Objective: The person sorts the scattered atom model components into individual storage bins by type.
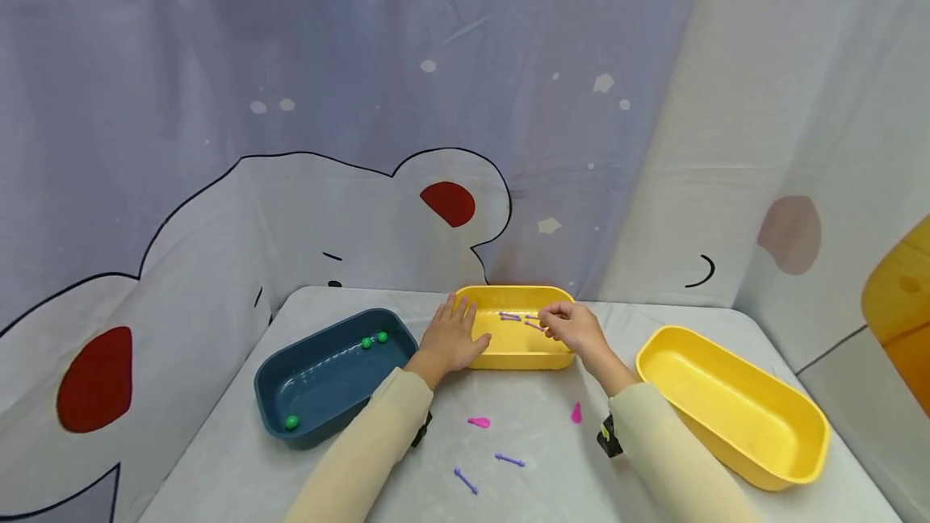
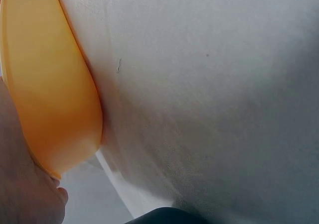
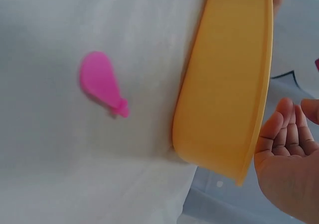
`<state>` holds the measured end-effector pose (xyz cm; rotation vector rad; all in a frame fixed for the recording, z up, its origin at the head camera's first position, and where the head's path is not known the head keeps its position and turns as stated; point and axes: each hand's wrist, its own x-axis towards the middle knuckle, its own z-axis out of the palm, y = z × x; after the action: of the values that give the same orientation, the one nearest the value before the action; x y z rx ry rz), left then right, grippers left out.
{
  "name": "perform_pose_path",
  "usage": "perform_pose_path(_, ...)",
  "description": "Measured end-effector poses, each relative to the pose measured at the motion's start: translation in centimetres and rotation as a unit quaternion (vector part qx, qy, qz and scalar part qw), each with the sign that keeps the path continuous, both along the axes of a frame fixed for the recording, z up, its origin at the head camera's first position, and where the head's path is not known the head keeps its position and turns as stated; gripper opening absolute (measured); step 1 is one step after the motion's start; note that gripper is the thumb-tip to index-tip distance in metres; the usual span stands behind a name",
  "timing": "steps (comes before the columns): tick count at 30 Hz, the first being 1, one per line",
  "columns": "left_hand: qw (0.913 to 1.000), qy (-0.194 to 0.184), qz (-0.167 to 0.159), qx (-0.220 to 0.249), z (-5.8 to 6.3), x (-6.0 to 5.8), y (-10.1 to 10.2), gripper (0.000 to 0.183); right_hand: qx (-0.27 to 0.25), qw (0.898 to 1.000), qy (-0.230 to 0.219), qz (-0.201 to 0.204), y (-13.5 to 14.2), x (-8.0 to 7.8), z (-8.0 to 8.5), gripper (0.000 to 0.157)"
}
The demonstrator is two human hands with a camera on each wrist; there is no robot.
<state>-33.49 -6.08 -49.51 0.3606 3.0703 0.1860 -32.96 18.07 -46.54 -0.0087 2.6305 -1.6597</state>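
My left hand lies over the left end of a small yellow tray, fingers spread and touching its rim. Above the tray's right end, my right hand has its fingers loosely bent. The right wrist view shows nothing between the visible fingertips of the right hand. Inside the tray are several short purple sticks with knobbed ends, some close by the right fingertips. Nearer on the table lie two pink balloon-shaped pieces, a left one and a right one.
Two more purple sticks, an upper one and a lower one, lie on the white-covered table. A dark blue tray with green balls stands left. A larger yellow tray stands right. Behind hangs a printed curtain.
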Motion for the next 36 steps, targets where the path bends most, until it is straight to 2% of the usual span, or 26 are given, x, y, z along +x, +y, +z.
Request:
perform_pose_path(5,1.0,0.001,0.002,-0.006,-0.1,-0.1,0.0,0.079,0.013,1.0,0.005,0.019,-0.2,1.8,-0.2,0.023)
perform_pose_path(13,0.9999,0.004,0.006,-0.008,-0.1,-0.1,0.1,0.08,0.023,0.998,0.008,0.055,-0.7,5.9,-0.8,0.015)
perform_pose_path(21,0.9999,0.002,0.006,-0.014,-0.3,-0.3,0.2,0.081,0.014,0.994,-0.017,0.104,-0.4,9.5,-1.5,0.023)
perform_pose_path(27,0.9999,0.002,0.004,-0.009,-0.5,-0.4,0.1,0.08,0.015,0.988,-0.011,0.155,-0.2,11.3,-2.6,0.025)
perform_pose_path(36,1.0,-0.003,0.001,-0.004,-0.4,-0.5,0.0,0.08,0.031,0.979,-0.022,0.203,-0.1,12.9,-4.4,0.023)
